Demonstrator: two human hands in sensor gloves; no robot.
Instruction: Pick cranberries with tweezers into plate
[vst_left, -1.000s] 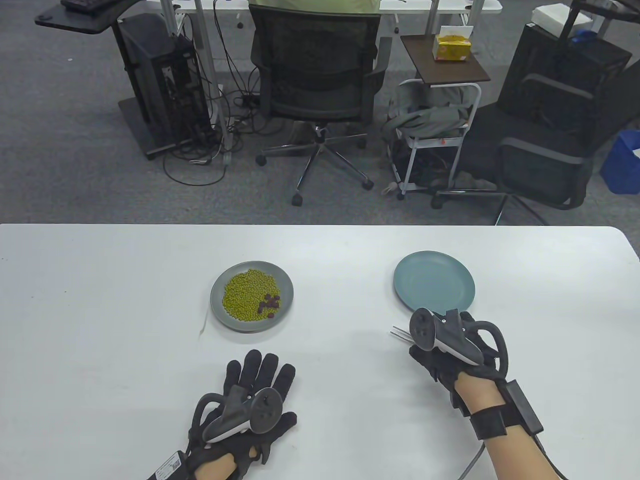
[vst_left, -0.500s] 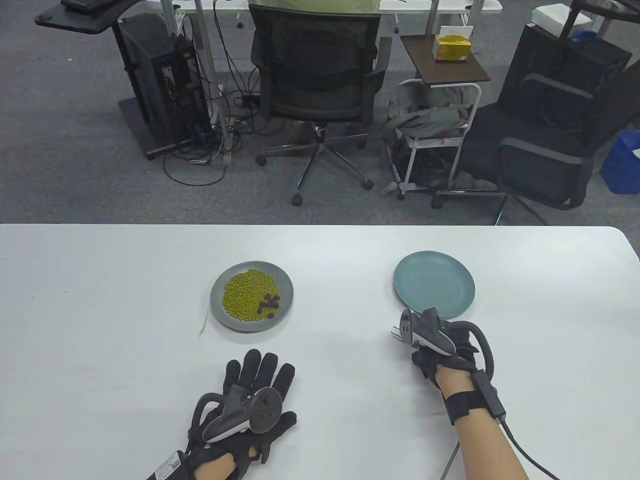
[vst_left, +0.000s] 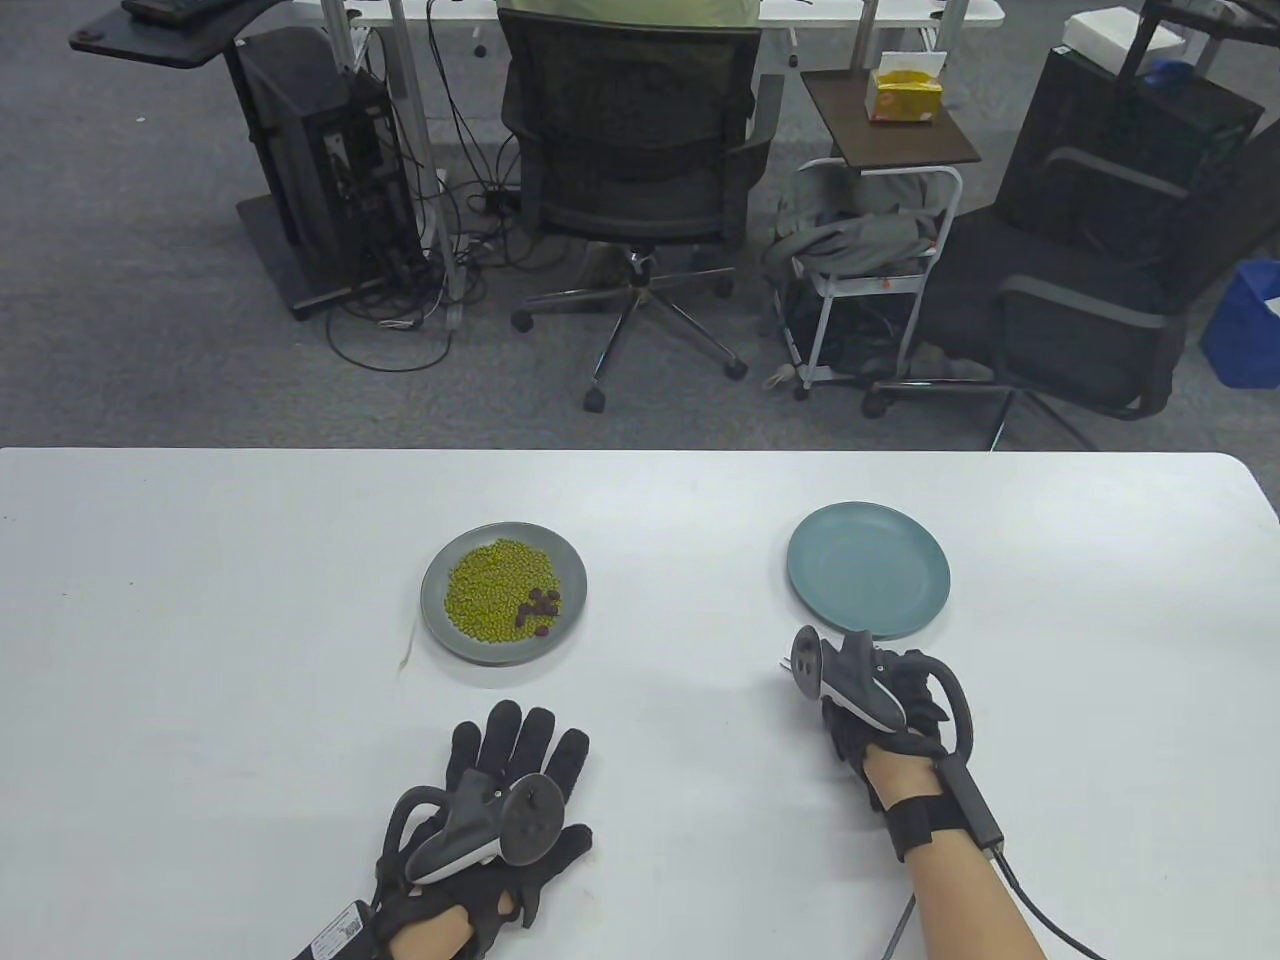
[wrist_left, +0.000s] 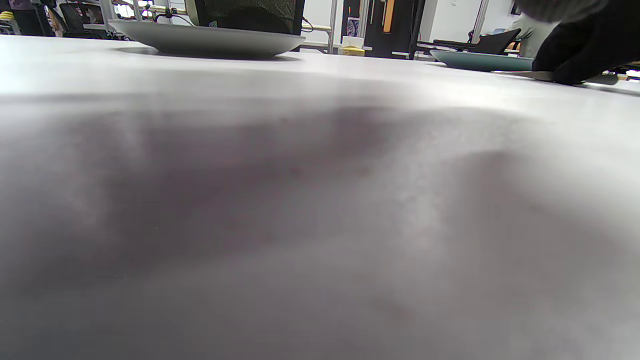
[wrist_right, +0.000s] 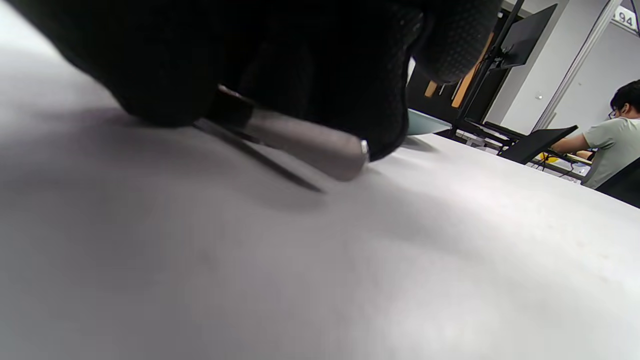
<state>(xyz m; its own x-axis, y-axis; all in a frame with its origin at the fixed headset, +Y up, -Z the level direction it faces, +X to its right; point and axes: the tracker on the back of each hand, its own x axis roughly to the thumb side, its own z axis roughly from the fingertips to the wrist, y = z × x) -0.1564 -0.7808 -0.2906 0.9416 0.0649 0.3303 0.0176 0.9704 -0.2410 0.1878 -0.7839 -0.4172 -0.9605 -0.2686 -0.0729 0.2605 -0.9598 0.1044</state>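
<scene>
A grey plate (vst_left: 571, 565) holds green beans and a small cluster of dark red cranberries (vst_left: 537, 608). An empty teal plate (vst_left: 867, 570) sits to its right. My right hand (vst_left: 862, 700) is just in front of the teal plate, its fingers (wrist_right: 310, 65) curled around the metal tweezers (wrist_right: 312, 147), which lie low against the table. Only the tweezers' tips (vst_left: 787, 664) stick out to the left in the table view. My left hand (vst_left: 505, 775) rests flat on the table in front of the grey plate, fingers spread, holding nothing.
The white table (vst_left: 200, 650) ends in a far edge beyond the plates. A thin scrap (vst_left: 408, 655) lies left of the grey plate. The left wrist view shows the grey plate (wrist_left: 205, 40), the teal plate (wrist_left: 480, 60) and my right hand (wrist_left: 575, 50).
My right hand has rolled and slid a little left and nearer to me over the tweezers, so less of the tips shows. The left hand has not moved.
</scene>
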